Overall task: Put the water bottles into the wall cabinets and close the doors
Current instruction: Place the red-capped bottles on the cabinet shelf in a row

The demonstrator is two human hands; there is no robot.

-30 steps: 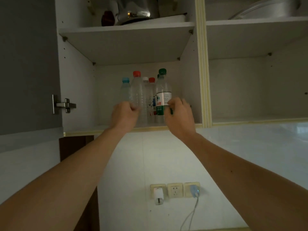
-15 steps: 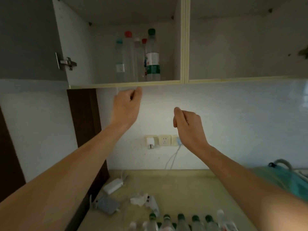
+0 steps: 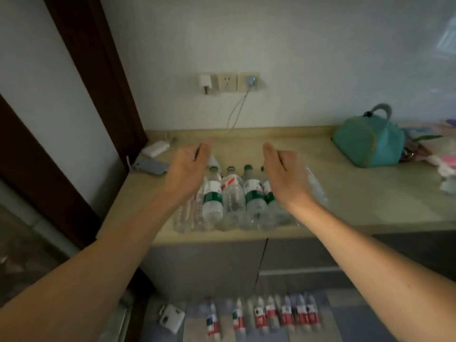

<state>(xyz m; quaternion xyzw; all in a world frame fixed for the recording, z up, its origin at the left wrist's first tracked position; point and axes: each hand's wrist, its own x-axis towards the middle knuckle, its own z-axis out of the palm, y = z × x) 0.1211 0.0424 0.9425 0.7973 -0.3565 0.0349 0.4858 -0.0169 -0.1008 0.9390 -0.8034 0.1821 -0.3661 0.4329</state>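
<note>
Several clear water bottles (image 3: 232, 198) lie side by side on the beige countertop (image 3: 370, 193), some with green labels, caps pointing at the wall. My left hand (image 3: 187, 171) hovers over the left end of the row, fingers loosely curved and holding nothing. My right hand (image 3: 283, 174) hovers over the right end, likewise relaxed and empty. Another row of bottles with red labels (image 3: 271, 317) lies on the floor below. The wall cabinets are out of view.
A teal bag (image 3: 367, 141) sits at the counter's back right among small clutter. A white charger (image 3: 156, 148) and a blue phone (image 3: 150, 166) lie at the back left. Wall sockets (image 3: 227, 82) with a cable hang above. A dark door frame (image 3: 103, 82) stands left.
The view has dropped from the open cabinet to the counter. Both hands let go of the bottles on the shelf and came down, empty, over the row on the counter.
</note>
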